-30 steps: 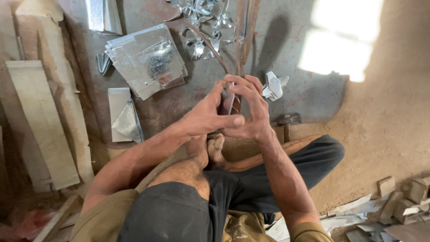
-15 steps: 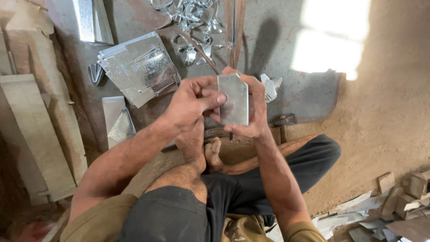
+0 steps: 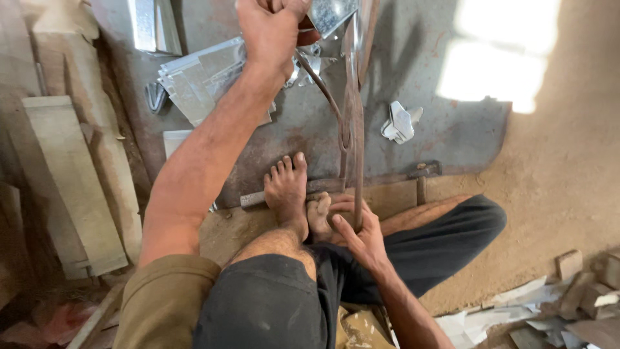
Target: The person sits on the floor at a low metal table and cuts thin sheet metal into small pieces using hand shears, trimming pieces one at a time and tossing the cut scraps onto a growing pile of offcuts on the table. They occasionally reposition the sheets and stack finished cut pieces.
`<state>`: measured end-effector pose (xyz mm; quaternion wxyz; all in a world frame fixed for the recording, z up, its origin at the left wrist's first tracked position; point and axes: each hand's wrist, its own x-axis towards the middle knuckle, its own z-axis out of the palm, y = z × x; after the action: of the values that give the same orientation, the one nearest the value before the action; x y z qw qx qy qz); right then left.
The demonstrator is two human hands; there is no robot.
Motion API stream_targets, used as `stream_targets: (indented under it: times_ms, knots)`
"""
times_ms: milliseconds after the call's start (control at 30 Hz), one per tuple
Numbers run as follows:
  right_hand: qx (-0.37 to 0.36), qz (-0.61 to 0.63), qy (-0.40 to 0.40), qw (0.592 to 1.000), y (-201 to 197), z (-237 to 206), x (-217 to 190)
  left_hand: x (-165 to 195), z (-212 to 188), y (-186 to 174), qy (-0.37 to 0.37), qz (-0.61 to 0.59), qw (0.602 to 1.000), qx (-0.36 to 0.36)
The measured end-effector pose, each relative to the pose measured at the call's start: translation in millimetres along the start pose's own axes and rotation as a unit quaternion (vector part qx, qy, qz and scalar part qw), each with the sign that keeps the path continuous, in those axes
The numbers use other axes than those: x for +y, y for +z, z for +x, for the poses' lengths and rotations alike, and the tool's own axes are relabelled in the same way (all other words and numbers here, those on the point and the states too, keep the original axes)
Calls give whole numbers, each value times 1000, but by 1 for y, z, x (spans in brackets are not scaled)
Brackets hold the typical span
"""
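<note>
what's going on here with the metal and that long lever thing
A person sits on the ground working sheet metal. The left hand holds a shiny metal piece up at the long-handled shears, while the right hand grips a handle near the bare feet. A stack of cut sheets lies on the steel plate.

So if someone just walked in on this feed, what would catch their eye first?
Probably the left hand raised at the top of the view, gripping a shiny cut piece of sheet metal over the dark steel floor plate. Next, the right hand low in the middle, wrapped around the long rusty iron shear handle, beside a bare foot pressed on the tool's base.
</note>
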<state>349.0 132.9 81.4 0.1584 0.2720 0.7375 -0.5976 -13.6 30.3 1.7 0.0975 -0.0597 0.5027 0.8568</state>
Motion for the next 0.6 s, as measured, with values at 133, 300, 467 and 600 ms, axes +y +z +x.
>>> stream_targets:
  times_ms: [133, 300, 467, 600]
  knots:
    - [0, 35, -2, 999, 7, 6, -6, -10, -15, 8, -52, -23, 998, 22]
    - [7, 25, 18, 1000, 9, 3, -13, -8, -23, 10, -51, -19, 998, 23]
    - [28, 64, 21, 997, 12, 4, -6, -11, -27, 10, -43, -29, 998, 24]
    - [28, 112, 5, 993, 14, 15, 11, -13, -27, 12, -48, -41, 998, 22]
